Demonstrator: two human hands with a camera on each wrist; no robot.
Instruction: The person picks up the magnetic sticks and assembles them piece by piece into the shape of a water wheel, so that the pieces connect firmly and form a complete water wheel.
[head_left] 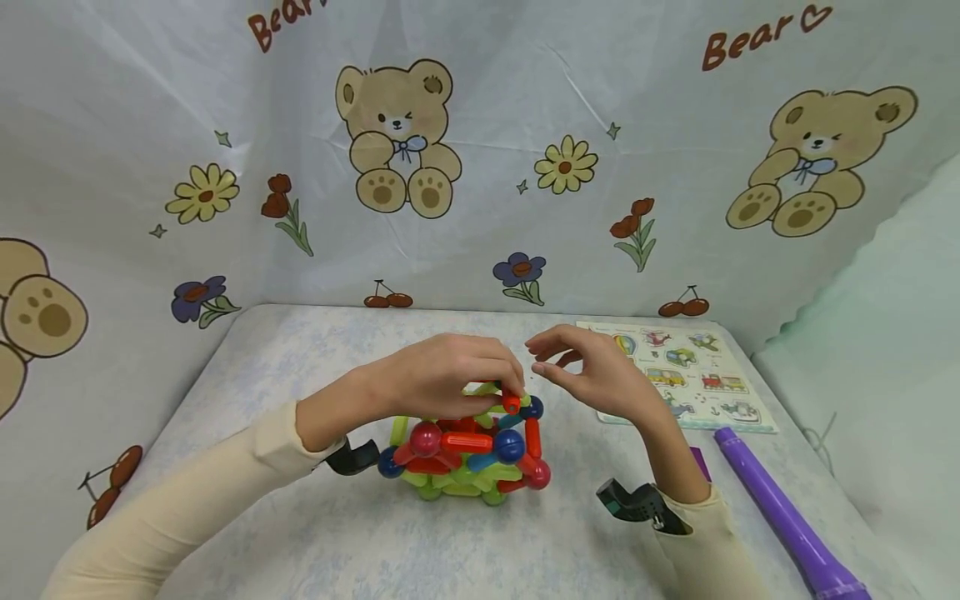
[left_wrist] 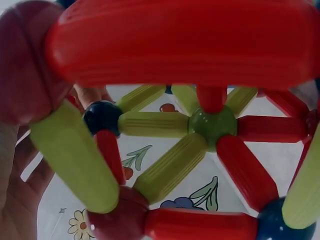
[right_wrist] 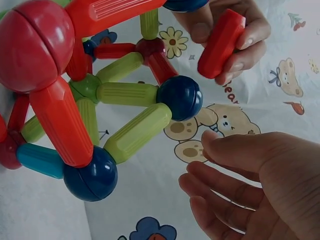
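Nearest you on the desk (head_left: 315, 533), your two sleeved forearms come in from the near edge, each with a dark strap at the wrist. The desk itself is covered in a pale mottled cloth, with a bear-print sheet (head_left: 480, 150) hung behind and to both sides of it.

The toy frame (head_left: 468, 454) of sticks and balls stands near the middle of the desk, built from red, green and blue sticks joined at red, blue and green balls. Your left hand (head_left: 442, 375) rests over its top, fingers curled, pinching a short red stick (head_left: 511, 402) between thumb and fingertips just above the frame's upper right corner; the right wrist view shows that red stick (right_wrist: 221, 43) clear of the nearest blue ball (right_wrist: 180, 97).

Your right hand (head_left: 592, 375) hovers just right of the frame, fingers loosely bent and apart, holding nothing.

Toward the far right corner lies a picture puzzle board (head_left: 686, 375). Along the right edge, nearer you, lies a purple tube (head_left: 787, 517).
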